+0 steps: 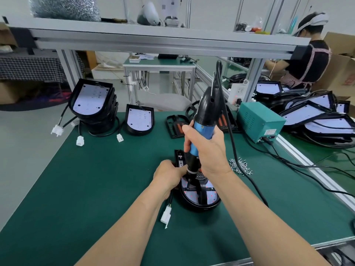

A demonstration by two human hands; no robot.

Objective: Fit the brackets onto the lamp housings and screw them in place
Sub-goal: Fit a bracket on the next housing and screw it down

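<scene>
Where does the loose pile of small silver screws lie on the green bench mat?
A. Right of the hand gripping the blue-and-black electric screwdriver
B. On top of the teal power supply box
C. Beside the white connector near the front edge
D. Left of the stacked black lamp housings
A: the pile of small silver screws lies on the green mat just right of the right hand gripping the blue-and-black electric screwdriver.

Hidden items, placed relative to your electric screwdriver [201, 131]:
- Its bit tip: concealed behind your left hand [169, 174]; contact with any screw cannot be told.
- Lamp housing [199, 198] beneath it: far portion covered by both hands.
- Your left fingers: tucked behind the driver's collar.
- Screw pile [241, 166], right of it: too small to count.
- Your forearms: cut off by the bottom edge.
</scene>
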